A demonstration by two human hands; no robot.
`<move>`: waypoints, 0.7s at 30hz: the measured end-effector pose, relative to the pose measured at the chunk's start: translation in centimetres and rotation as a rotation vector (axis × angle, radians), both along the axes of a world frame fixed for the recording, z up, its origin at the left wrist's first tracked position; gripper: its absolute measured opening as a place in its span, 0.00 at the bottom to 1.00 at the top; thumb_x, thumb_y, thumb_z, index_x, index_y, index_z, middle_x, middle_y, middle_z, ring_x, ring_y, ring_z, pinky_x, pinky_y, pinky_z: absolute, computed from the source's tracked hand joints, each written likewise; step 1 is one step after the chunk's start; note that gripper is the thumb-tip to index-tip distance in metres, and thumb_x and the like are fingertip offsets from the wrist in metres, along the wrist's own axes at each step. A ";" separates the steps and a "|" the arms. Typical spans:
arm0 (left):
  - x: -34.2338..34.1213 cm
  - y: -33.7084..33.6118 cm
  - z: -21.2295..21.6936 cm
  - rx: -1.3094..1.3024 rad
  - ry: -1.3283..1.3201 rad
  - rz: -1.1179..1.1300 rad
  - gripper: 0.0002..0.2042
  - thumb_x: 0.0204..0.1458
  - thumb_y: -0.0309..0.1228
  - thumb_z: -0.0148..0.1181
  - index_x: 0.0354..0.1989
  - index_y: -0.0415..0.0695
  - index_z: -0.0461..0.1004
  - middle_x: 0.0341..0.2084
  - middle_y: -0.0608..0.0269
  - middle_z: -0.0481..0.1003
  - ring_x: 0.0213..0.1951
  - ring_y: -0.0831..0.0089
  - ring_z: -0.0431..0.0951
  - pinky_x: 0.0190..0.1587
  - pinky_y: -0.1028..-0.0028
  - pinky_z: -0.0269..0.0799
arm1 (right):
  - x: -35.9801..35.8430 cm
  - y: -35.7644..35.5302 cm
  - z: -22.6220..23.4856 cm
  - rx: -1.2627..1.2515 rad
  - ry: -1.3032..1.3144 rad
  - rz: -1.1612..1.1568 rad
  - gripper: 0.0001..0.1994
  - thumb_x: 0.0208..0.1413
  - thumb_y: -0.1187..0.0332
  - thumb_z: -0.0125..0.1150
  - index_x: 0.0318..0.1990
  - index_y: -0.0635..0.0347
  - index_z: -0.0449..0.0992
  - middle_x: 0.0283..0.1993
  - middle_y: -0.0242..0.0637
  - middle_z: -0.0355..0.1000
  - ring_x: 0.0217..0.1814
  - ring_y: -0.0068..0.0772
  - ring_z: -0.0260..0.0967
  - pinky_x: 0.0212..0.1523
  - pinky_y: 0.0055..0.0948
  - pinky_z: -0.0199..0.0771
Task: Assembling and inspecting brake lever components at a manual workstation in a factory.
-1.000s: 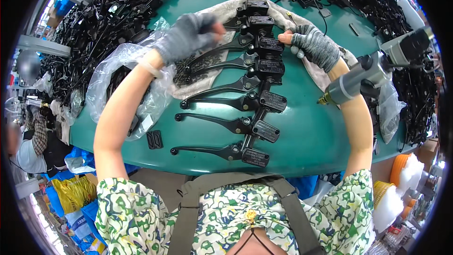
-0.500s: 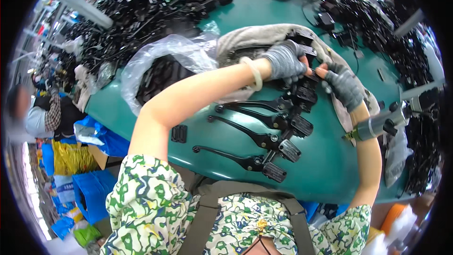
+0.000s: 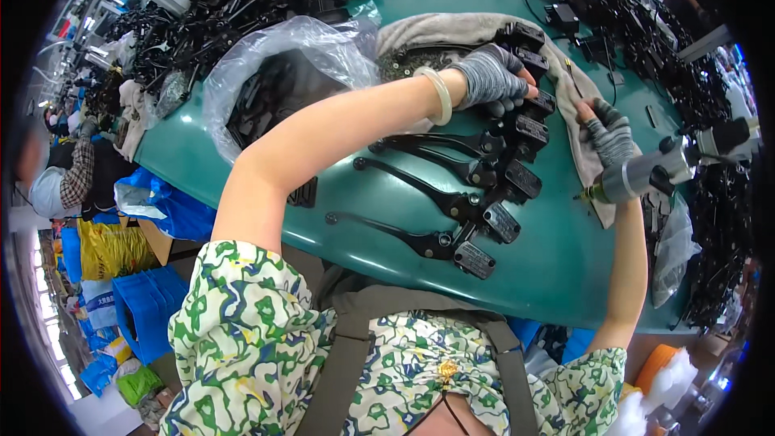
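Several black brake lever assemblies with rectangular reservoirs [image 3: 502, 224] lie in a slanting row on the green table [image 3: 387, 254], levers pointing left. My left hand [image 3: 492, 81], in a grey fingerless glove, is closed over an assembly [image 3: 542, 102] near the far end of the row. Its fingertips press at the reservoir; its palm hides the rest. To the right, my gloved right hand [image 3: 605, 133] is above the edge of a beige cloth [image 3: 452, 26]. Between its thumb and fingers is a thin dark rod [image 3: 574, 79] with a brass-coloured tip.
A grey power screwdriver [image 3: 642, 178] hangs across my right forearm. Left of the row stands a clear plastic bag [image 3: 222, 93] of black parts. Small metal hardware [image 3: 416, 62] lies on the cloth. Heaps of black parts [image 3: 250, 0] line the far table; a person [image 3: 69, 173] sits at left.
My right hand has drawn away from my left, toward the right, and the thin rod now shows in its fingers. My left hand stays at the row. The view has shifted slightly.
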State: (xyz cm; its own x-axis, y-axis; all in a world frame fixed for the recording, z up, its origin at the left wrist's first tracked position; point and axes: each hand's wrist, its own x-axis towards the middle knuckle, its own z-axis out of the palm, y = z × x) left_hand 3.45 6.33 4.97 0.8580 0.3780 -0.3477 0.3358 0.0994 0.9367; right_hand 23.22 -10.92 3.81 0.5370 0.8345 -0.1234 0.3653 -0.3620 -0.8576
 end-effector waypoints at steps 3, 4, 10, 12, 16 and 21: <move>-0.1 -0.3 -0.1 0.178 -0.030 0.041 0.12 0.56 0.34 0.62 0.43 0.40 0.77 0.24 0.66 0.75 0.20 0.83 0.72 0.23 0.82 0.73 | 5.6 -3.7 -5.3 0.057 0.073 -0.044 0.10 0.57 0.65 0.63 0.39 0.62 0.76 0.29 0.26 0.72 0.27 0.20 0.66 0.28 0.22 0.67; -0.6 0.0 0.4 0.236 -0.023 0.039 0.11 0.57 0.34 0.61 0.42 0.41 0.77 0.25 0.65 0.76 0.20 0.82 0.73 0.24 0.81 0.73 | 6.9 -4.6 -6.7 0.090 0.112 -0.064 0.10 0.57 0.65 0.63 0.40 0.62 0.77 0.30 0.27 0.73 0.29 0.23 0.67 0.31 0.25 0.67; -7.2 7.8 0.7 1.140 0.417 -0.226 0.09 0.52 0.32 0.59 0.40 0.45 0.79 0.28 0.63 0.80 0.27 0.71 0.77 0.35 0.71 0.75 | 10.2 -6.2 -12.2 0.020 -0.204 0.056 0.09 0.57 0.67 0.62 0.38 0.63 0.74 0.30 0.29 0.72 0.32 0.25 0.66 0.35 0.27 0.68; -8.0 7.6 -2.3 1.185 0.210 -0.270 0.09 0.51 0.32 0.59 0.40 0.47 0.80 0.29 0.60 0.80 0.30 0.67 0.78 0.39 0.68 0.74 | 10.4 -6.2 -13.1 0.140 -0.100 0.072 0.09 0.57 0.67 0.63 0.37 0.63 0.74 0.30 0.31 0.72 0.33 0.25 0.66 0.35 0.27 0.69; -8.2 7.7 -4.3 1.336 0.006 -0.246 0.10 0.51 0.32 0.60 0.40 0.48 0.80 0.31 0.57 0.80 0.35 0.62 0.80 0.42 0.67 0.73 | 7.2 -5.6 -9.5 -0.015 -0.186 0.087 0.08 0.56 0.68 0.63 0.37 0.63 0.73 0.30 0.31 0.72 0.33 0.24 0.67 0.37 0.26 0.69; -6.6 8.0 -3.8 1.378 0.085 -0.317 0.09 0.52 0.33 0.58 0.39 0.47 0.80 0.32 0.52 0.79 0.37 0.57 0.80 0.44 0.65 0.73 | 5.3 -5.7 -6.7 -0.228 -0.480 0.140 0.09 0.57 0.68 0.63 0.37 0.64 0.73 0.30 0.29 0.71 0.34 0.23 0.66 0.38 0.25 0.69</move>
